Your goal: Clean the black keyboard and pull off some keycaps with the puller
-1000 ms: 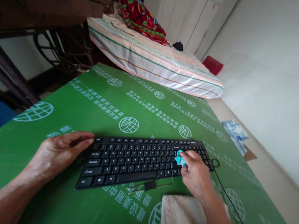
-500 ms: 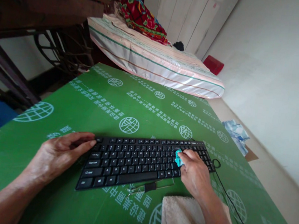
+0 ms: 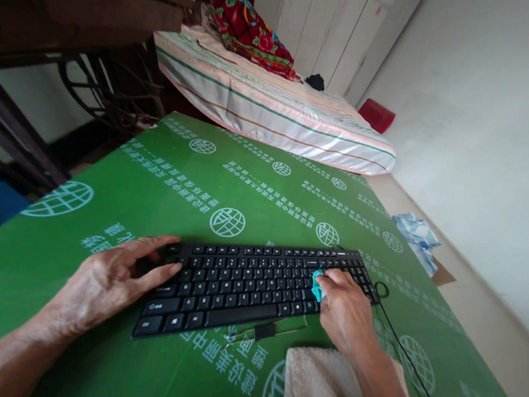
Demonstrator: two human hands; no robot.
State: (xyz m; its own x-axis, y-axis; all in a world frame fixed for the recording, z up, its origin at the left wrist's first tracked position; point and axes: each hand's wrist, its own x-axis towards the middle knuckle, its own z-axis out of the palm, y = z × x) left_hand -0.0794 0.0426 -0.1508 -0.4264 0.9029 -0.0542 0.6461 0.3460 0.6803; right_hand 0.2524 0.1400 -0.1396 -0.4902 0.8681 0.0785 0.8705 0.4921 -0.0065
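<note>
A black keyboard (image 3: 245,285) lies on the green board (image 3: 160,193), slightly angled. My left hand (image 3: 112,280) grips its left end, thumb over the left keys and index finger along the upper corner; the other fingers are partly hidden. Between its thumb and fingertips my right hand (image 3: 350,307) pinches a soft teal lump that looks like putty (image 3: 317,285), pressed against the keys left of the number pad. In front of the space bar rests a black piece with thin wire arms, like a keycap puller (image 3: 264,331). A beige cloth (image 3: 315,383) lies beneath my right forearm.
The keyboard cable (image 3: 411,362) loops off the right end and runs toward the near edge. Beyond the board stands a bed (image 3: 274,110) with a red patterned blanket (image 3: 254,35). A dark sewing-machine table (image 3: 80,12) is at left, and a blue-white packet (image 3: 416,235) at right.
My left hand has shifted right and further onto the keyboard's end, its thumb now over the keys. My right hand with the teal putty has moved slightly nearer to me.
</note>
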